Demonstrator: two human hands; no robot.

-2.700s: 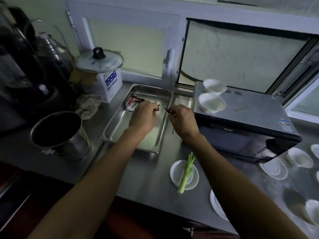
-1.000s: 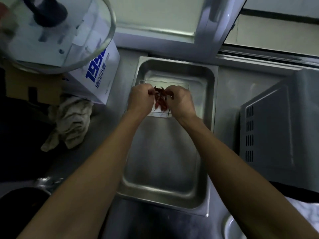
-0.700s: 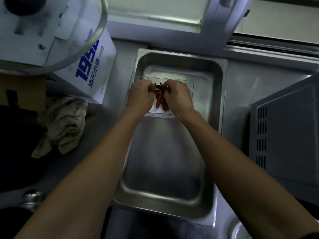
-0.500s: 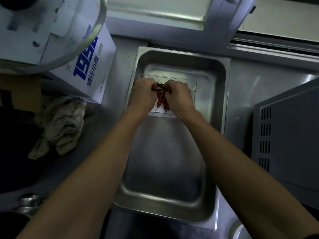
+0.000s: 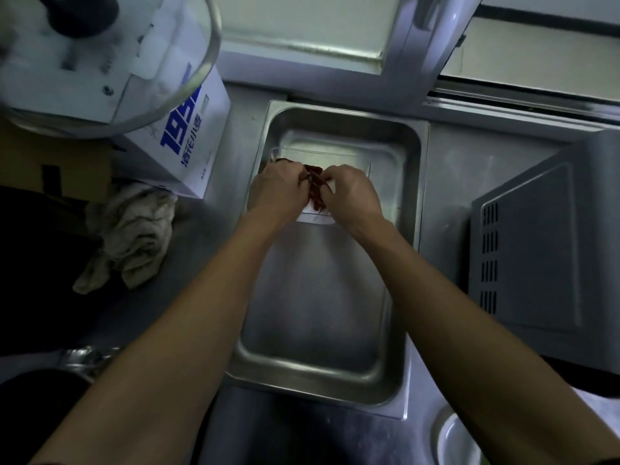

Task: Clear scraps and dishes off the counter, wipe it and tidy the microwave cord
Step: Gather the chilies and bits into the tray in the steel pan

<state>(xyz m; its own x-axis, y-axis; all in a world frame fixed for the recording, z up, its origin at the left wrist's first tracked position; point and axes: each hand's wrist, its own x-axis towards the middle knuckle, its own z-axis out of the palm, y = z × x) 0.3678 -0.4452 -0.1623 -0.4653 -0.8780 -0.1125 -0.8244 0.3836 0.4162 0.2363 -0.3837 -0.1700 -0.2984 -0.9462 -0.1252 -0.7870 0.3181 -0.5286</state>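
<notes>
steel tray (image 5: pixel 339 370) lies on the counter (image 5: pixel 446 182) under both hands. left hand (image 5: pixel 276 193) and right hand (image 5: pixel 352 194) meet over the tray's far half, fingers curled, pinching a bunch of red chillies (image 5: pixel 315 191) between them. the chillies sit just above a clear bag (image 5: pixel 322 218) that lies flat on the tray floor beneath the hands; whether either hand also grips the bag cannot be told.

compared with half a second ago: the hands hold the same pinch on the chillies, but a dark red piece now shows just beyond the left hand's knuckles. compared with 2.7 s ago: the hands were apart over the tray's far end, each holding a single scrap; they are now closed together on the bunch.

left of the left hand: a rag (image 5: pixel 131 236) bunched on the counter, a white box (image 5: pixel 181 142) beyond it, a glass lid (image 5: pixel 100 62) resting on the box. right of the right hand: the microwave (image 5: pixel 536 250), well apart from the tray's contents. near the right forearm: a white dish (image 5: pixel 459 444) at the frame's edge.
</notes>
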